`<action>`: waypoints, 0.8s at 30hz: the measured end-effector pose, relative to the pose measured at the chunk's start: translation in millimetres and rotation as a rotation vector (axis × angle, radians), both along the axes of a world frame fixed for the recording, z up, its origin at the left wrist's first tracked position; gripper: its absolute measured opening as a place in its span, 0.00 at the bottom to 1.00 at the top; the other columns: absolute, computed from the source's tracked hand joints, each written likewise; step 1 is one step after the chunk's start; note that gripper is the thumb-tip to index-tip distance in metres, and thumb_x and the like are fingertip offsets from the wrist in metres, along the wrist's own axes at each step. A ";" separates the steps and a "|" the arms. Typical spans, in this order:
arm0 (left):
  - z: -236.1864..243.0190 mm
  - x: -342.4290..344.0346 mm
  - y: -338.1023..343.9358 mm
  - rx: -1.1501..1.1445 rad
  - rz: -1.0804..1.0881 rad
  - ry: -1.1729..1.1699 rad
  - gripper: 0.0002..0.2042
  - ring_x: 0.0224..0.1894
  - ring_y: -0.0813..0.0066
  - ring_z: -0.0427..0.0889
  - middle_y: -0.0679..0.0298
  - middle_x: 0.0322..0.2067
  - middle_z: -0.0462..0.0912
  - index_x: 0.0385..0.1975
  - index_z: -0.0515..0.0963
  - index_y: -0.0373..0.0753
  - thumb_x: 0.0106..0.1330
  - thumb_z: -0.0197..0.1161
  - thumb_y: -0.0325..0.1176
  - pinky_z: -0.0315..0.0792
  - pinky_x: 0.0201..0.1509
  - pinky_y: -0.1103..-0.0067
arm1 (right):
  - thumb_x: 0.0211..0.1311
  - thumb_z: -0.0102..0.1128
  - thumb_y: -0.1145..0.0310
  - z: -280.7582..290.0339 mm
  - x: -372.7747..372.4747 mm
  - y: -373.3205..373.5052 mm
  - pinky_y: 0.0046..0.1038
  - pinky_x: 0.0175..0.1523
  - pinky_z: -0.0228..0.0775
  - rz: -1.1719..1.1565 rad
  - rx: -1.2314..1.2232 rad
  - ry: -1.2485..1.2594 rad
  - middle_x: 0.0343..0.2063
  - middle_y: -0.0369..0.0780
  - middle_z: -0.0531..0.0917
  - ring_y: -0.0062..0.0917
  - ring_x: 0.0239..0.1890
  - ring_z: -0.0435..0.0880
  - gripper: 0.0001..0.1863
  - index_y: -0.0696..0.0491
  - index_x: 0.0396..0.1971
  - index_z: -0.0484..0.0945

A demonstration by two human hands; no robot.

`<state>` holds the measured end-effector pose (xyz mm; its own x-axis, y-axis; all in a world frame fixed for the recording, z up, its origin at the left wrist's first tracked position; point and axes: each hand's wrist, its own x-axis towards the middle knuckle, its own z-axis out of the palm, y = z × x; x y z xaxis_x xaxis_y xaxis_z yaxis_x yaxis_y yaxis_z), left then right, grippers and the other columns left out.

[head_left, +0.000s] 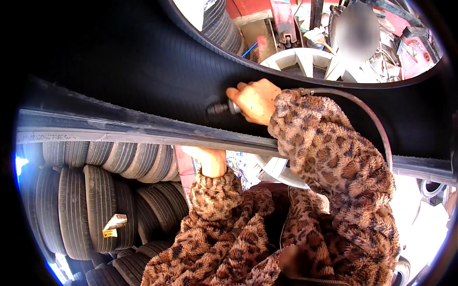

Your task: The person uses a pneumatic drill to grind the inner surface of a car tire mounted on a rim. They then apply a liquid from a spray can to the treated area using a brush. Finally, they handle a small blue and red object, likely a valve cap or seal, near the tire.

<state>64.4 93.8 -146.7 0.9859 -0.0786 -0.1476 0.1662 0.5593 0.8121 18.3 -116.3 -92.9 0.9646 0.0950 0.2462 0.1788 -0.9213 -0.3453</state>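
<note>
Head-cam view down into a lg. black tyre (143,81) that fills the upper half, its inner wall facing the wearer, its upper edge arcing round an opening at top R and its lower edge (143,127) slanting across mid-view. The person's R hand (257,101) is inside, between the 2 edges, fingers closed round a small hand tool (234,107) w/ a grey body and a dark, blurred tip pointing L. Can't tell if the tip touches the rubber. A thin hose (373,115) w/ a metal fitting near the R wrist curves over the lower edge toward bottom R; prob. the tool's feed, but the join is hidden.

L hand (212,159) is at the lower edge, left of centre; fingers washed out or hidden, so can't tell if it grips. Both arms in fuzzy spotted sleeves (334,138).

Handling (judgement): tyre looks heavy and bulky; sidewalls prob. springy, edges stiffer, so best held by the lower edge, approx. where the L hand is. Inner wall looks smooth, maybe slick if dusty; a poor grip. Tool prob. light but hard, may kick; best held round its grey body, fingers clear of the tip, hose slack.

Thru the opening: a pale spoked wheel (305,59). Beyond the lower edge, bottom L: stacked tyres (98,205), one w/ a yellow label (109,233).
</note>
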 end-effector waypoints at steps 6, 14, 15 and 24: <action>-8.7 5.2 4.1 0.014 0.035 -0.017 0.23 0.44 0.76 0.73 0.76 0.41 0.78 0.41 0.75 0.54 0.68 0.45 0.65 0.70 0.50 0.73 | 0.43 0.64 0.73 -0.4 -4.5 7.7 0.38 0.36 0.80 0.063 -0.035 0.002 0.31 0.45 0.82 0.40 0.33 0.86 0.16 0.55 0.36 0.75; 15.1 -1.3 -14.0 -0.039 0.042 0.057 0.19 0.44 0.72 0.73 0.70 0.40 0.75 0.39 0.72 0.47 0.71 0.44 0.56 0.70 0.50 0.71 | 0.46 0.63 0.73 -0.2 5.6 -15.0 0.40 0.36 0.79 -0.070 0.038 0.014 0.30 0.47 0.82 0.43 0.32 0.85 0.16 0.56 0.38 0.74; 11.3 1.2 -10.1 -0.015 0.024 0.024 0.20 0.42 0.73 0.73 0.71 0.38 0.76 0.37 0.72 0.48 0.70 0.44 0.58 0.71 0.48 0.71 | 0.45 0.63 0.72 -2.4 3.4 -16.1 0.41 0.36 0.79 -0.046 0.029 0.028 0.30 0.47 0.82 0.43 0.32 0.85 0.17 0.55 0.38 0.75; 3.5 -0.2 -4.9 -0.109 -0.015 0.043 0.15 0.40 0.73 0.72 0.70 0.37 0.73 0.36 0.71 0.47 0.72 0.47 0.51 0.70 0.45 0.73 | 0.45 0.64 0.70 -8.4 -4.0 -13.7 0.42 0.37 0.79 -0.054 0.041 0.053 0.30 0.47 0.83 0.44 0.34 0.85 0.17 0.55 0.39 0.76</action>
<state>64.3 88.9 -143.3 0.9774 -0.1115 -0.1797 0.2089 0.6411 0.7384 14.3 -130.0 -101.3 0.9798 0.0337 0.1971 0.1100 -0.9140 -0.3905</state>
